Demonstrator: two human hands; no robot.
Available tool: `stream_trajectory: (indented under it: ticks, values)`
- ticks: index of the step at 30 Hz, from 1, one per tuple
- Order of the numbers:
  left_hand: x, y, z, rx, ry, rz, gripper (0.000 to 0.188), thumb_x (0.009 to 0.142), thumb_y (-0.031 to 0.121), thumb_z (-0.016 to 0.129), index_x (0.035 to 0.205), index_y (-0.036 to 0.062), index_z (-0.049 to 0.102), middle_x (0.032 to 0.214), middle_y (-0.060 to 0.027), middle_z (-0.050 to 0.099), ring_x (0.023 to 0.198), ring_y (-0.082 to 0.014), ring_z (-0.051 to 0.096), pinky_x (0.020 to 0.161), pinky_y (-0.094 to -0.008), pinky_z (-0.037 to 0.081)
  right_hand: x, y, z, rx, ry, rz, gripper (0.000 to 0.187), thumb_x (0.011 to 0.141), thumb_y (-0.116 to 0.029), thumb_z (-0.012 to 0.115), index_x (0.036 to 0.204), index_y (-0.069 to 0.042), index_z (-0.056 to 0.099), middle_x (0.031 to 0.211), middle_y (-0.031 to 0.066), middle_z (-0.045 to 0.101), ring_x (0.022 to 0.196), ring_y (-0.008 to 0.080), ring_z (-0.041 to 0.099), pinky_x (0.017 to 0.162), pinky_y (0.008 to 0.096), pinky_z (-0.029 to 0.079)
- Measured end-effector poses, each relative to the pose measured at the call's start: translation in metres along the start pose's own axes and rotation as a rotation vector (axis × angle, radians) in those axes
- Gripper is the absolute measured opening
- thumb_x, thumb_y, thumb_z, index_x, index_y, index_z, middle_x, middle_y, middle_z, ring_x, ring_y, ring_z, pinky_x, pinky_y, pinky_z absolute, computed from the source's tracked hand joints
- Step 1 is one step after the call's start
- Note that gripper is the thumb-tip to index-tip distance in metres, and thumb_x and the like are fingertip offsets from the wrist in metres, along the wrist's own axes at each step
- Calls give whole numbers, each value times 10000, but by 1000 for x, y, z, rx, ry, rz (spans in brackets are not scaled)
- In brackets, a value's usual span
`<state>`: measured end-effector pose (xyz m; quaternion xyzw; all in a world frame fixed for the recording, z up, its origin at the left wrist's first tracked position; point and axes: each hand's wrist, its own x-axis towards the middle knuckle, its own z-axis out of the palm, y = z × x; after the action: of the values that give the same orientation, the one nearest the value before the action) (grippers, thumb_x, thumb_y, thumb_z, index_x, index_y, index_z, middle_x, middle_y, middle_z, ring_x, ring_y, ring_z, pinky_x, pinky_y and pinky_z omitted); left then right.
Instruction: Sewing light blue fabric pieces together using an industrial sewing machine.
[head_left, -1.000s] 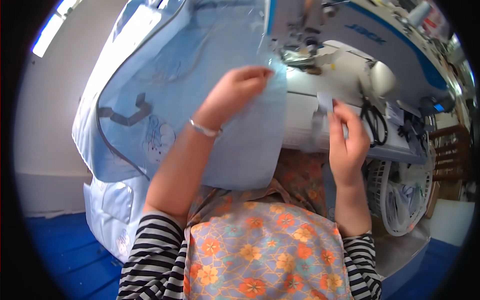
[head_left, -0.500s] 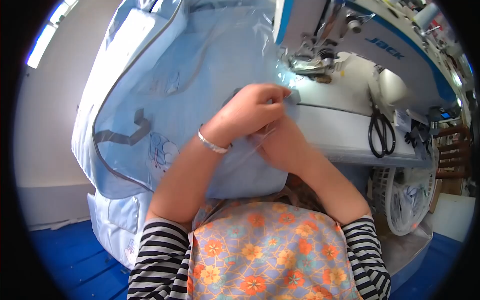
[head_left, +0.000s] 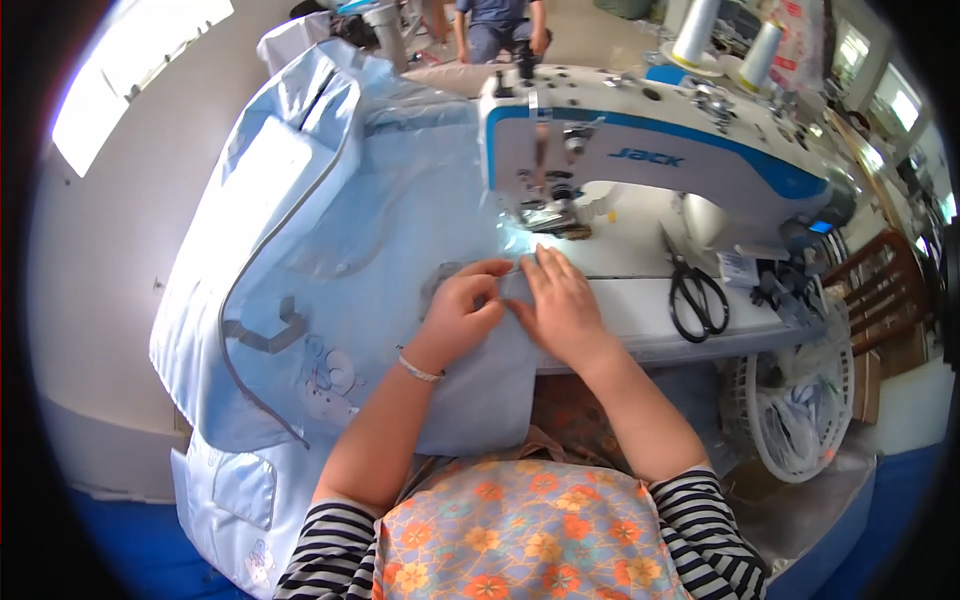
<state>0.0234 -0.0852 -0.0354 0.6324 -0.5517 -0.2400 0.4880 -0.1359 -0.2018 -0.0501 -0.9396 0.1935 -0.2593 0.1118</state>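
Light blue fabric (head_left: 400,240) with clear plastic film over parts of it covers the table in front of me. My left hand (head_left: 460,312) is closed, fingers curled at the fabric near its right edge; what they pinch is hidden. Beside its knuckles shows a grey strip (head_left: 440,283). My right hand (head_left: 565,310) lies flat with fingers stretched forward, its fingertips on a grey piece at the fabric's edge. Just beyond them is the lit presser foot (head_left: 548,218) of a white and blue sewing machine (head_left: 740,160).
Black-handled scissors (head_left: 697,300) lie on the table to the right. Below them hangs a white basket (head_left: 742,400) holding plastic scraps. Thread cones (head_left: 697,35) stand behind the machine. A seated person (head_left: 500,30) is at the far side. At right is a wooden chair (head_left: 885,290).
My view has tilted up, showing the whole machine and a person behind it. My hands, overlapping before, are now side by side; the right one has flattened onto the fabric's edge.
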Motion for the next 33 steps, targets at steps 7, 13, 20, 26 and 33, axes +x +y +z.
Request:
stream_trajectory:
  ticks: [7,13,20,26,33]
  values:
    - [4,-2,-1,-18,-2,60,102,789,49,584,741,-39,564,1301,-207,653,1135,-257,633,921,-323,492,-14,-3,2,194,198,-125,325,853,-129,691,1125,47,663,1284,251,608,1224,397,554,1069,466,446]
    - [2,-4,-3,-70,12,21,118,796,55,576,731,-37,538,1271,-181,671,1031,-189,622,838,-286,480,9,6,9,79,230,16,268,845,-152,691,1061,6,687,1149,186,657,1088,351,604,935,459,497]
    - [1,-1,-4,-54,5,38,125,790,43,587,720,-33,517,1259,-155,684,861,-126,581,743,-265,468,23,34,18,287,224,140,73,842,-66,672,906,-36,691,937,155,654,930,367,640,813,469,526]
    - [2,2,8,328,-27,213,107,801,44,585,725,-15,538,1297,-167,667,977,-209,631,828,-320,485,24,44,-12,311,250,242,115,846,-4,647,951,-27,687,944,165,685,890,383,661,793,468,530]
    - [0,-5,-1,-38,-19,84,100,815,56,600,755,-8,554,1343,-187,643,948,-196,629,814,-313,489,-14,-26,1,357,143,-86,225,853,3,663,1077,22,651,1141,221,654,1068,400,642,923,462,525]
